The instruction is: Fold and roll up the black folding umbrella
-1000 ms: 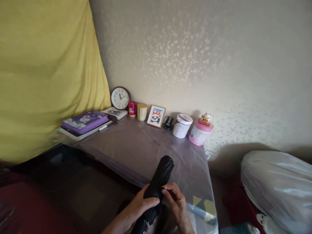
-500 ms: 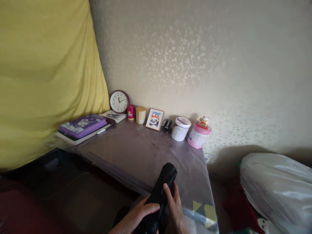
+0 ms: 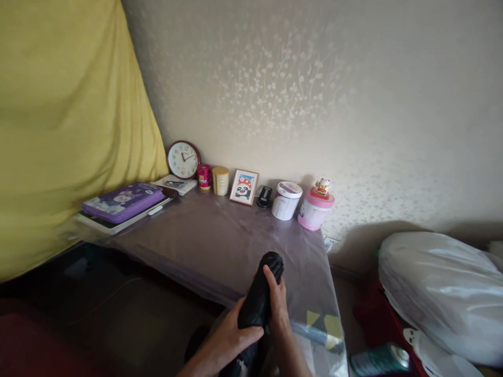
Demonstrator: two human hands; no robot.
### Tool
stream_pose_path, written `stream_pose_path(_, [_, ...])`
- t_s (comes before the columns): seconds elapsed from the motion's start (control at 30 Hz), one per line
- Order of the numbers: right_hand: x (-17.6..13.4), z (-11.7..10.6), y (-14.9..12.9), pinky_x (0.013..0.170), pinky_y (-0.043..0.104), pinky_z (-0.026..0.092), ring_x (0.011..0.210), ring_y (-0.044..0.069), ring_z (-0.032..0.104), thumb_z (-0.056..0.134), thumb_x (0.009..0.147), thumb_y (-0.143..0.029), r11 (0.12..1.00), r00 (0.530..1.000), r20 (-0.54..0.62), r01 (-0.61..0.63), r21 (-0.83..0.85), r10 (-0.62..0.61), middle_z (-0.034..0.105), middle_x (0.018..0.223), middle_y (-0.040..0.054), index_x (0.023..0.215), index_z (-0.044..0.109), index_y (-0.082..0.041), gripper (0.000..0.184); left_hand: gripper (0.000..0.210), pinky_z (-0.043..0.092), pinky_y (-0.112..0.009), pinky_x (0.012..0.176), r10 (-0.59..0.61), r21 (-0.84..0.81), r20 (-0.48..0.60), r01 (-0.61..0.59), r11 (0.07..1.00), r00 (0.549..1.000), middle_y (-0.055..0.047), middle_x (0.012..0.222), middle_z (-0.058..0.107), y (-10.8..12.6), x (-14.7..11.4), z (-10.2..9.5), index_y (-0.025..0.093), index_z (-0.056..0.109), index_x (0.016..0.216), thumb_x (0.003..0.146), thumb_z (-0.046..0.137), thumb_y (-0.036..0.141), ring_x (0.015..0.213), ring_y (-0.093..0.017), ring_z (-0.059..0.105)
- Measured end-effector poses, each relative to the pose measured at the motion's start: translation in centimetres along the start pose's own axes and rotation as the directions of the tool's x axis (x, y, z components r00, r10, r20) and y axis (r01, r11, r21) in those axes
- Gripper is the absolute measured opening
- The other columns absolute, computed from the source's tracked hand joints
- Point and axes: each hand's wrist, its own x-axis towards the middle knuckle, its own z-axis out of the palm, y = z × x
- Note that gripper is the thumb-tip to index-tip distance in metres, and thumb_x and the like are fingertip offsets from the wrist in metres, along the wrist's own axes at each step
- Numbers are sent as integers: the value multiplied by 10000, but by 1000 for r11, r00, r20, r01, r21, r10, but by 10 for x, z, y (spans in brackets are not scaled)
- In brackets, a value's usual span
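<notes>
Black cylindrical rolled-fabric bundle [image 3: 257, 298] tilts at the near edge of the plastic-covered grey-brown tabletop [image 3: 208, 235]. Your left hand [image 3: 231, 334] closes round its lower part; your right hand [image 3: 278, 306] curls along its upper side. Slack fingers could let the folds spring loose.

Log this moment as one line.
left hand: around black bundle, lower part | right hand: on bundle, nearer top | table: clock, framed picture
</notes>
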Motion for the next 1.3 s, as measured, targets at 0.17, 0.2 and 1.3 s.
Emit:
stream_pose_path(0.17, [3, 0, -7, 504, 274, 490, 546, 170, 599, 712, 622, -540, 999, 1000, -4, -19, 50, 20, 659, 693, -6, 1095, 577, -159, 622, 539, 372, -179, 429, -77, -62, 49, 80, 995, 996, 46, 668, 568, 8, -5, 2, 235, 438, 1202, 713, 636, 349, 506, -100, 525])
stream_pose_path(0.2, [3, 0, -8, 501, 274, 489, 546, 171, 599, 707, 626, -543, 998, 1000, 1, -13, 63, 13, 660, 694, -10, 1117, 572, -164, 634, 617, 366, -179, 404, -93, -98, 77, 100, 990, 993, 38, 674, 575, 6, -5, 1, 249, 383, 1251, 709, 641, 390, 502, -113, 540])
stream_pose_path(1.3, [8, -5, -9, 545, 278, 501, 627, 202, 638, 698, 638, -551, 989, 993, 107, -59, 136, 45, 668, 708, 34, 1089, 601, -164, 602, 519, 384, -167, 367, -161, -135, 133, 179, 974, 978, 31, 571, 601, -3, 6, -13, 182, 511, 1085, 691, 654, 488, 416, -105, 546])
